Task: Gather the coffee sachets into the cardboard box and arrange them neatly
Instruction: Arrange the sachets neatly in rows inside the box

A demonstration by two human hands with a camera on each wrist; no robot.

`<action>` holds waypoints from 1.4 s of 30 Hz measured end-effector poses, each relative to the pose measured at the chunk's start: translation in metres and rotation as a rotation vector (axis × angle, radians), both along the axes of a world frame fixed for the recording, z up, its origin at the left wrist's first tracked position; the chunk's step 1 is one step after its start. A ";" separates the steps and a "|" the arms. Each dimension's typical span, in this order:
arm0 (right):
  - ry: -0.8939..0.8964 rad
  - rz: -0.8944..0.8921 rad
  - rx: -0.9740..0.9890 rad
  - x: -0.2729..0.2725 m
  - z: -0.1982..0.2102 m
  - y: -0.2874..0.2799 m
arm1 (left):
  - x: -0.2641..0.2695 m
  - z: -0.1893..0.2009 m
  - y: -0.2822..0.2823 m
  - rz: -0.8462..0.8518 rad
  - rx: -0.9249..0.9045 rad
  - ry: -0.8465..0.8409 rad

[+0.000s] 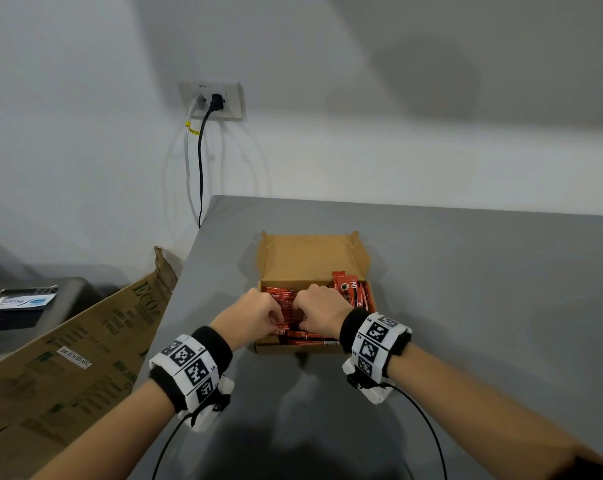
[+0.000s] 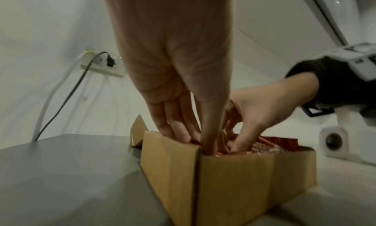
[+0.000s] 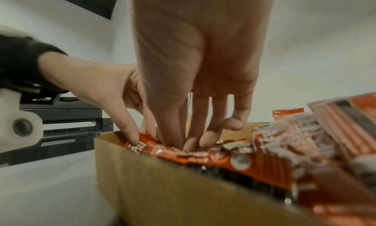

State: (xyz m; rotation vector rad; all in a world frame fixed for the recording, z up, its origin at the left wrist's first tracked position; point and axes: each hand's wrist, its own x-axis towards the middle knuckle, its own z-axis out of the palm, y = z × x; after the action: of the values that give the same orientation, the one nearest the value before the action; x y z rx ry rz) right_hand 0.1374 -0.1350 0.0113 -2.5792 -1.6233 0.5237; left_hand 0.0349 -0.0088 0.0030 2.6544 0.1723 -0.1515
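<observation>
An open cardboard box (image 1: 313, 258) stands on the grey table (image 1: 466, 289), lid flap up at the back. Red coffee sachets (image 1: 282, 301) fill it, and a stack (image 1: 353, 289) stands on edge at its right end. Both hands reach into the left half. My left hand (image 1: 270, 318) pinches a bundle of sachets (image 2: 221, 142) between thumb and fingers, just inside the box wall (image 2: 244, 181). Close beside it, my right hand (image 1: 305, 317) curls its fingers into the same bundle; its fingertips (image 3: 190, 145) dig among the sachets (image 3: 203, 155). The box floor is hidden.
A large printed carton (image 1: 78, 348) leans against the table's left edge. A dark printer (image 1: 23, 306) sits beyond it. Cables hang from a wall socket (image 1: 211, 100) behind the table's far left corner. Bare table lies right of the box.
</observation>
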 end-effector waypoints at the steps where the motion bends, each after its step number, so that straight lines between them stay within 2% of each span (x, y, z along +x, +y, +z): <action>1: -0.014 0.006 -0.005 0.000 -0.001 0.001 | 0.001 -0.002 0.000 0.003 0.034 0.000; 6: 0.061 0.011 0.002 0.000 -0.004 0.002 | 0.005 -0.013 -0.002 -0.033 0.207 0.011; 9: 0.046 0.031 -0.012 0.002 -0.001 -0.001 | 0.005 -0.017 -0.002 -0.035 0.266 -0.012; 17: -0.010 0.038 0.000 -0.001 -0.005 -0.003 | 0.004 -0.022 0.000 -0.008 0.268 -0.036; 29: 0.143 -0.027 0.132 0.014 0.008 -0.017 | 0.001 -0.022 -0.004 0.002 0.294 0.004; 35: 0.174 0.057 -0.002 0.016 0.000 -0.036 | 0.002 -0.011 -0.002 0.053 0.237 -0.075; 40: 0.183 0.057 0.042 0.020 -0.008 -0.038 | 0.004 -0.001 -0.008 0.083 0.135 -0.169; 42: 0.244 0.015 0.134 0.021 -0.004 -0.043 | 0.002 0.001 -0.008 0.081 0.059 -0.221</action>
State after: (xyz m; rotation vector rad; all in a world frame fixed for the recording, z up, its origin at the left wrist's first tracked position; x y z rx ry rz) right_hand 0.1579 -0.1779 0.0074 -2.3066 -1.5410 0.6762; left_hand 0.0369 -0.0169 0.0037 2.6931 0.2143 0.1755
